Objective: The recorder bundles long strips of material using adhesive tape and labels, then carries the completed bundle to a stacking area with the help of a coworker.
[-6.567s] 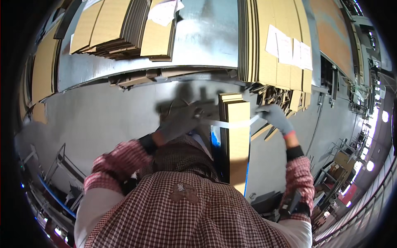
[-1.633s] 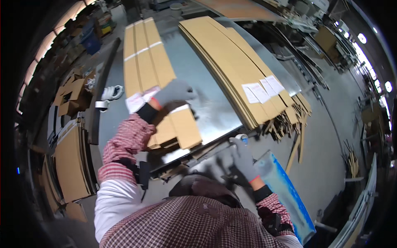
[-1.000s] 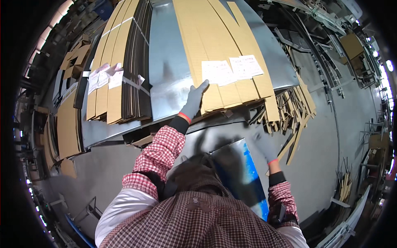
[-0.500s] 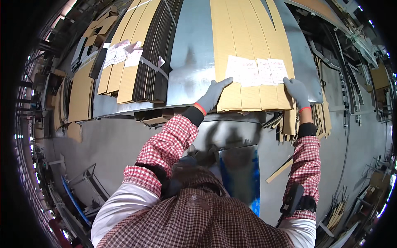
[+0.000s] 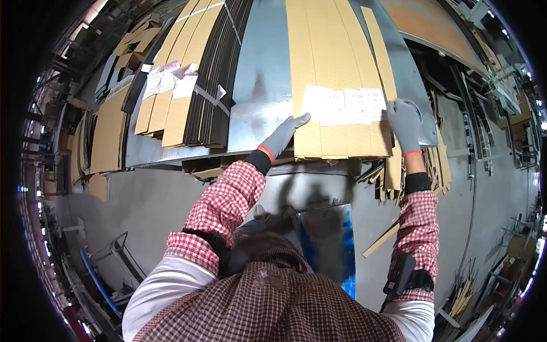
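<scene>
Several long tan cardboard strips [image 5: 336, 62] lie side by side on the metal table, with white handwritten paper sheets [image 5: 342, 106] across their near part. My left hand [image 5: 279, 138], in a grey glove, grips the left edge near the front, thumb on top and the other fingers partly hidden. My right hand [image 5: 404, 128], also gloved, is closed at the right edge beside the papers. A pale round rim, like a tape roll's [image 5: 419, 108], shows behind its fingers; what the fingers hold is hidden. One narrow strip [image 5: 379, 48] lies slightly apart on the right.
The grey metal table [image 5: 259, 74] carries strapped cardboard stacks [image 5: 196, 74] on the left. More cardboard [image 5: 108, 137] stands farther left. Offcuts [image 5: 393, 171] hang out below the right front corner. A blue-edged panel [image 5: 327, 245] lies by my feet, near a loose strip [image 5: 380, 239] on the floor.
My left hand has shifted slightly left and down along the strips' edge. My right hand has turned and curled inward, and the round rim now shows behind it. The view has shifted slightly.
</scene>
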A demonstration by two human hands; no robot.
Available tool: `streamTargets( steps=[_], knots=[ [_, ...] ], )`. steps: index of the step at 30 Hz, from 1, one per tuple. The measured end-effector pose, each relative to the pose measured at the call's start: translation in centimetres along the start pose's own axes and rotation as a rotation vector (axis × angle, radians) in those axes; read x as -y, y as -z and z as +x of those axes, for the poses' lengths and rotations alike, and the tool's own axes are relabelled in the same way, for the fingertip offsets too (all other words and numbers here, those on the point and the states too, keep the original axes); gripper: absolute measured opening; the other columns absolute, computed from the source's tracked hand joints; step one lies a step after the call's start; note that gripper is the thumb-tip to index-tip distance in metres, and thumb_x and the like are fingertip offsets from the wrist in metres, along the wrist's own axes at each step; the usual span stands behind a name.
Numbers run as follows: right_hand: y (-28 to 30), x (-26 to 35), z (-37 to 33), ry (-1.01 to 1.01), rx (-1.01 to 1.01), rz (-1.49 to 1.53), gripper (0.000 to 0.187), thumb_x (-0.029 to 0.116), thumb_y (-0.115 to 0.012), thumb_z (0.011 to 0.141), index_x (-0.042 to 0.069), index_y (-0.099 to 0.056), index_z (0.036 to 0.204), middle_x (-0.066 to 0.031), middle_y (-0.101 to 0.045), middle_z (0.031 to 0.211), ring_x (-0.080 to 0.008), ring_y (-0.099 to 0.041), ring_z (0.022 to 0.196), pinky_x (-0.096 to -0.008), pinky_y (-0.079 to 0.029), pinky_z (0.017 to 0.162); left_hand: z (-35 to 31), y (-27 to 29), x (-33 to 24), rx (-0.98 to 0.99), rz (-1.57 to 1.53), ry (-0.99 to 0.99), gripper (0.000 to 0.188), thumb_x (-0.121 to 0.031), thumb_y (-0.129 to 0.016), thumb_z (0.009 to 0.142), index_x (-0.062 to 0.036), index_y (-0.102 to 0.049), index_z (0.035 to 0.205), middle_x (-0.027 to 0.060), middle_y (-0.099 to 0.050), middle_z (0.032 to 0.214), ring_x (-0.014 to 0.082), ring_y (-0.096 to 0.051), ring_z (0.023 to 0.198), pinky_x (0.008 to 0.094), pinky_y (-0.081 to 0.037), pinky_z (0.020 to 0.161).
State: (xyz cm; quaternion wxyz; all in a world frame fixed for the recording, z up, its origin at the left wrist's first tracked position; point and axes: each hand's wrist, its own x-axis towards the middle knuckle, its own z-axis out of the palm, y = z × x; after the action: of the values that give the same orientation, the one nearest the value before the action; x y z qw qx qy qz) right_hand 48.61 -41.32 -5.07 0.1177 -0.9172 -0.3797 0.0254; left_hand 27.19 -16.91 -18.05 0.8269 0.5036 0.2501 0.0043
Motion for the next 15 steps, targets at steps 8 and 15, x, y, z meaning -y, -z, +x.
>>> streamTargets(
  steps=[8,15],
  knots=[
    [-6.9,7.0,-1.5,0.688,-0.321,-0.038,0.009,0.005,-0.056,0.076,0.008,-0.057,0.085,-0.0099,-0.06,0.087,-0.0278,-0.059,0.09,-0.0417,-0.046,0.074,-2.9,-2.5,-3.8,0.045,0.207,0.252,0.08,-0.054,-0.062,0.088,0.0021,-0.038,0.139,0.0169,-0.052,0.133,0.0238,-0.053,0.12,0.0365,-0.045,0.098],
    [-8.9,6.0,-2.2,0.542,-0.362,0.001,0.019,0.003,-0.055,0.076,0.005,-0.055,0.095,-0.013,-0.057,0.091,-0.0308,-0.057,0.088,-0.0422,-0.046,0.076,-1.1,-2.6,-1.0,0.192,-0.289,0.103,0.063,-0.041,-0.058,0.095,0.0014,-0.04,0.138,0.0141,-0.057,0.129,0.0236,-0.062,0.111,0.0377,-0.053,0.092]
  ],
)
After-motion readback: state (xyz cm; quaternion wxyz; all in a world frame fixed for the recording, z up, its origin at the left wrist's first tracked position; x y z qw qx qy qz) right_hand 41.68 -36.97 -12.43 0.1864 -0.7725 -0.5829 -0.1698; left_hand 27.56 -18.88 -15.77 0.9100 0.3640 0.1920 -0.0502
